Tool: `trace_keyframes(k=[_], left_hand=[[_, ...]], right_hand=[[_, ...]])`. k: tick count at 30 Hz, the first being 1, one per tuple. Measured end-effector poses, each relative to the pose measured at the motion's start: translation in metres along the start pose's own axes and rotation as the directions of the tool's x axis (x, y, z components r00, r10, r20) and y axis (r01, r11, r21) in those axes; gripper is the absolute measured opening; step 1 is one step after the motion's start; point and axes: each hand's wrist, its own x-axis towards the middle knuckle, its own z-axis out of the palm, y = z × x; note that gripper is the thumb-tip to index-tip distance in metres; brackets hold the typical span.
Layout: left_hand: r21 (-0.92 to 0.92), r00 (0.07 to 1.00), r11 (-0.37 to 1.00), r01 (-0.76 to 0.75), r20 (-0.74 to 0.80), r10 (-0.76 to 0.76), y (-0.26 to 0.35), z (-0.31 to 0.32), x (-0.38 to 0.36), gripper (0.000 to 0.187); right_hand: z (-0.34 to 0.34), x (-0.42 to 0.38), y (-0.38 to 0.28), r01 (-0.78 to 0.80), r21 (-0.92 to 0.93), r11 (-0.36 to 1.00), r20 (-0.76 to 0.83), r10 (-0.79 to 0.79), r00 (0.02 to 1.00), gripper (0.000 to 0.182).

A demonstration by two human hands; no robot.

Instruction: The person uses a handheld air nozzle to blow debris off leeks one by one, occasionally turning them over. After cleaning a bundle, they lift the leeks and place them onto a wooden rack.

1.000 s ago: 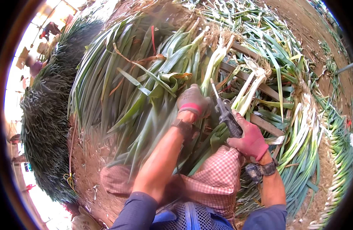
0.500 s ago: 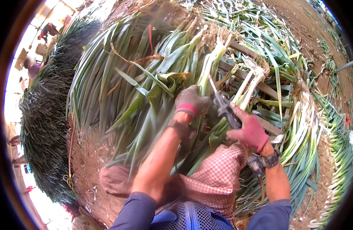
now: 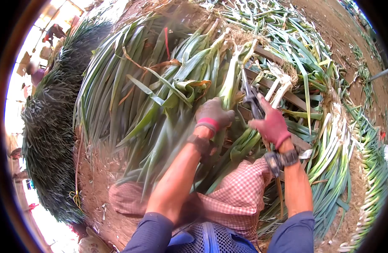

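Observation:
My left hand (image 3: 214, 114), in a grey and pink glove, is closed round the green part of a leek (image 3: 231, 78) whose pale root end points up and away. In my right hand (image 3: 270, 123), gloved in pink, is a dark-handled tool (image 3: 253, 98) with a thin metal nozzle or blade. Its tip lies beside the leek's upper stalk, near the roots. Right of the tool, another pale leek (image 3: 282, 82) with a root tuft rests on a wooden slat (image 3: 295, 100).
A large heap of leeks (image 3: 118, 80) lies to the left, a dense green stack (image 3: 46, 139) beyond it. Rows of pale-stemmed leeks (image 3: 329, 143) lie right. Checked cloth (image 3: 240, 185) covers my legs. A person (image 3: 54, 33) is at the upper left.
My right hand and the tool have moved up and away, the tip now nearer the leek's root end. My left hand has shifted slightly down and right with the leek.

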Motion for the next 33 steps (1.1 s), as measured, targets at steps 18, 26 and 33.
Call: trace_keyframes(k=[18,26,33], left_hand=[[0.004,0.788,0.822,-0.569,0.286,0.545,0.020,0.098,-0.073,0.040],[-0.085,0.888,0.897,-0.433,-0.207,0.410,-0.006,0.063,-0.032,0.026],[0.199,0.880,0.910,-0.363,-0.247,0.405,-0.007,0.061,0.008,0.024]], right_hand=[[-0.030,-0.086,0.038,-0.120,0.130,0.984,-0.244,0.150,0.958,0.097],[-0.012,-0.116,0.055,-0.027,0.315,0.949,-0.023,0.036,0.999,0.103],[-0.016,-0.095,0.028,-0.155,0.147,0.977,0.118,0.138,0.983,0.101]])
